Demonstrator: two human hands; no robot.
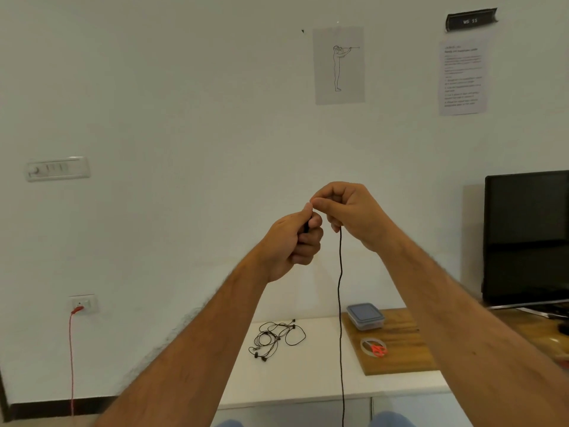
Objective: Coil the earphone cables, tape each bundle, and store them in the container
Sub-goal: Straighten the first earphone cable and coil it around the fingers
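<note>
Both hands are raised in front of the wall, touching at the fingertips, well above the worktop (308, 383).

Left hand (292, 241): fingers curled into a fist round a dark piece, only a sliver of it seen between thumb and fingers. What the piece is cannot be told.

Right hand (348, 211): thumb and forefinger pinched at 9 o'clock against the left thumb, the other fingers curled. The cable (340, 303) is held here and leaves the hand at its underside.

Cable: 1 black strand, long axis near vertical, hung straight toward 6 o'clock with a slight wave, run past the front edge of the worktop and out of frame at the bottom. Lower end not seen.

On the worktop, counted:
- 1 loose tangle of black earphones (277, 337), at 9 o'clock of the hung cable, not coiled. How many sets are in it cannot be told; several earbuds are seen at its 7 o'clock end.
- 1 wooden board (400, 359), at 3 o'clock of the cable.
- 1 container (366, 317), lid on, at the board's far left corner.
- 1 tape roll (369, 346), clear, laid flat on the board at 6 o'clock of the container.
- 1 red scissors (379, 350), laid across the roll.

1 dark monitor (526, 238) at far right.
</note>
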